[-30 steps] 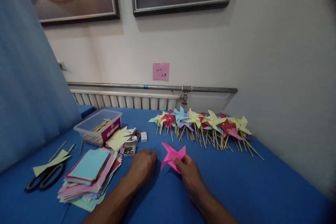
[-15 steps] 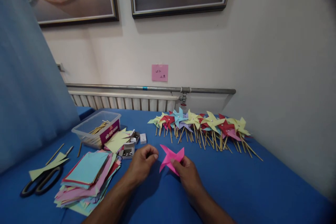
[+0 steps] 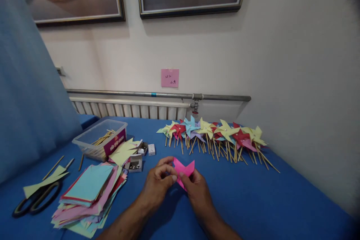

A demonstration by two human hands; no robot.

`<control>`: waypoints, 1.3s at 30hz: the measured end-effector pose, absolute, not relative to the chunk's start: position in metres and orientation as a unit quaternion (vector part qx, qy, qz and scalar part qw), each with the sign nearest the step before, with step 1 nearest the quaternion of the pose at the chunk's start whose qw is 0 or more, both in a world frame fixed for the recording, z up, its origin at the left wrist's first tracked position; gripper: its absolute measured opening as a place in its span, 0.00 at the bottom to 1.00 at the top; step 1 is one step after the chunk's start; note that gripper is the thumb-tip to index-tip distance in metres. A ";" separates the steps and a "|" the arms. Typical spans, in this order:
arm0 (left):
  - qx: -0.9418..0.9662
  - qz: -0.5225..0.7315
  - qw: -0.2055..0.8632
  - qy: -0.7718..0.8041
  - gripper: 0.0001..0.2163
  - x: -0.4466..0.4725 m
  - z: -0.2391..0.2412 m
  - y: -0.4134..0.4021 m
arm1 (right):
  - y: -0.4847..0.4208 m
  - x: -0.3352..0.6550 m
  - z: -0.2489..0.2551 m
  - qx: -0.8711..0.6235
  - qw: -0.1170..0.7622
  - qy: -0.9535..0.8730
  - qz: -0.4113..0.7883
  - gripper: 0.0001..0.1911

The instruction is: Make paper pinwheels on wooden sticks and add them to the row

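Head view, me: my left hand [image 3: 158,184] has come off the tabletop [image 3: 253,195]. A second ago it rested on the blue cloth near the small open box of pins [image 3: 135,164]. Now its fingers [image 3: 168,174] are closed on the left edge of the pink paper pinwheel [image 3: 186,168].

Colleague: And your right hand?

Me: My right hand [image 3: 197,190] has kept its grip all along, thumb on top of the paper and the other fingers underneath. It has drawn the pinwheel a little left and nearer to me. The pinwheel is now held just above the tabletop between both hands, in front of my forearms.

Colleague: Is anything pinched in the left fingers besides paper?

Me: I cannot tell, since a pin would be too small to see here. The thumb and forefinger are pressed close together near the middle of the pinwheel.

Colleague: So what does that change?

Me: I judge the work on this pinwheel has gone from one hand to two, with the folded points pinned down from both sides. It has no stick, unlike the row of finished pinwheels [image 3: 216,133] lying well apart along the wall side. The stack of coloured paper squares [image 3: 90,191] and the scissors [image 3: 33,202] lie where they were.
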State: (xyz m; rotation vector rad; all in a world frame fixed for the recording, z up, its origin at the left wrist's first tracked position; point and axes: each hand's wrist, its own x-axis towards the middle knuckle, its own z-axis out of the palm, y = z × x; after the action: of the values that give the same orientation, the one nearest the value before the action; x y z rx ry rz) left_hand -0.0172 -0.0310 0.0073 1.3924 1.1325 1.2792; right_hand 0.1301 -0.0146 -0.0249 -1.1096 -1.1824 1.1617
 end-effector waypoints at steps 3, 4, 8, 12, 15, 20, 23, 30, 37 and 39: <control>0.563 0.538 0.430 0.457 0.04 -0.014 0.011 -0.035 | -0.013 0.129 -0.027 -0.459 0.551 -0.490 0.495 0.16; 0.557 0.544 0.426 0.460 0.04 -0.014 0.012 -0.036 | -0.012 0.129 -0.028 -0.456 0.555 -0.483 0.500 0.16; 0.493 0.560 0.482 0.460 0.07 -0.014 0.013 -0.036 | -0.011 0.129 -0.031 -0.461 0.558 -0.471 0.504 0.18; 0.464 0.570 0.526 0.429 0.08 -0.012 0.007 -0.033 | -0.015 0.128 -0.029 -0.455 0.556 -0.498 0.486 0.16; 0.474 0.575 0.523 0.414 0.07 -0.010 0.004 -0.031 | -0.018 0.126 -0.024 -0.444 0.556 -0.513 0.481 0.14; 0.511 0.568 0.487 0.424 0.05 -0.009 0.006 -0.032 | -0.022 0.126 -0.019 -0.447 0.552 -0.524 0.470 0.13; 0.520 0.561 0.476 0.434 0.04 -0.010 0.006 -0.030 | -0.022 0.125 -0.021 -0.448 0.551 -0.522 0.472 0.13; 0.534 0.545 0.459 0.455 0.03 -0.013 0.002 -0.028 | -0.021 0.124 -0.025 -0.437 0.548 -0.516 0.493 0.13; 0.530 0.560 0.449 0.452 0.03 -0.012 0.002 -0.028 | -0.019 0.126 -0.026 -0.427 0.544 -0.503 0.519 0.15; 0.530 0.559 0.449 0.452 0.03 -0.012 0.002 -0.028 | -0.018 0.127 -0.027 -0.420 0.542 -0.505 0.524 0.15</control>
State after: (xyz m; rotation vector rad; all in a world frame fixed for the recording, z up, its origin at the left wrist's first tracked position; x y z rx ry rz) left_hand -0.0124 -0.0280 0.0018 1.3114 1.1168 1.3835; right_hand 0.1267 -0.0184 -0.0272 -0.9977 -1.2003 1.2453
